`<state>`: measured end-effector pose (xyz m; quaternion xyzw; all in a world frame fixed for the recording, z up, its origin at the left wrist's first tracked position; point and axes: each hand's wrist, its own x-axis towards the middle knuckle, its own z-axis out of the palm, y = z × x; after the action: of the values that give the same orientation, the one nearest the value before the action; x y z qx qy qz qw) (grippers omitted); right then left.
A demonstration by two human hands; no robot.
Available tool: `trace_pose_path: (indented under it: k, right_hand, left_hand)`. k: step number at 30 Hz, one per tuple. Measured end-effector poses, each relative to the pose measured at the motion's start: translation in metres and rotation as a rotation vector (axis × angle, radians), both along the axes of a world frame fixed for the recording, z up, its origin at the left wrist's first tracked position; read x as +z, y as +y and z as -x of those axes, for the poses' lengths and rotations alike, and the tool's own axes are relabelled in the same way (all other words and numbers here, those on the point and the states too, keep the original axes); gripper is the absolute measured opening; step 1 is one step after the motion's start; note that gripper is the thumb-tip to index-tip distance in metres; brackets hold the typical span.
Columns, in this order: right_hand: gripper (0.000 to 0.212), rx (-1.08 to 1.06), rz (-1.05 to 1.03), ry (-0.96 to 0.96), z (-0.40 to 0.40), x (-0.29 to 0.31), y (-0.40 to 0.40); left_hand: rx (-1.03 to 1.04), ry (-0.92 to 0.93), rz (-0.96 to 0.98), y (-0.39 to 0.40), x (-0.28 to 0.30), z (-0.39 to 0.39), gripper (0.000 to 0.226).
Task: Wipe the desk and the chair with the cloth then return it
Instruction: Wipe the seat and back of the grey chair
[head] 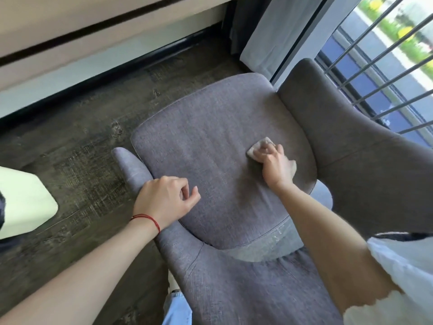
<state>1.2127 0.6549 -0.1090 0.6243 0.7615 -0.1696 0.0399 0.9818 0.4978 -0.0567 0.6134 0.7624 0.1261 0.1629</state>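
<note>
A grey fabric armchair fills the middle of the view, seen from behind its backrest. My right hand presses a small beige cloth flat on the right side of the seat cushion, near the right armrest. My left hand rests on the left armrest where it meets the seat, fingers loosely curled and holding nothing. A red string sits on my left wrist.
Dark wood floor lies left of the chair. A pale rounded corner of furniture juts in at the left edge. A light wall panel runs along the top. Curtains and a barred window stand right of the chair.
</note>
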Motion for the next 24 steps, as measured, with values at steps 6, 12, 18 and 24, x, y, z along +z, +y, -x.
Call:
trace_pose_path:
  k: [6,12,18,24]
  right_hand:
    - [0.042,0.053,-0.073,-0.128,-0.022,0.012,0.0]
    - [0.035,-0.093,0.007,-0.127,-0.023,0.0,0.002]
    - [0.017,-0.272,0.219,0.027,-0.047,0.063,-0.009]
    - [0.025,-0.665,0.222,0.562,-0.038,0.172,-0.029]
  left_hand:
    - [-0.029,-0.004,0.033,0.002,0.004,0.0,0.038]
    - [-0.029,0.024,-0.026,0.0,-0.002,0.001,0.037]
    - [0.001,-0.087,0.171,-0.002,0.016,0.001,0.029]
    - [0.008,-0.335,0.223,-0.008,0.099,-0.015,0.013]
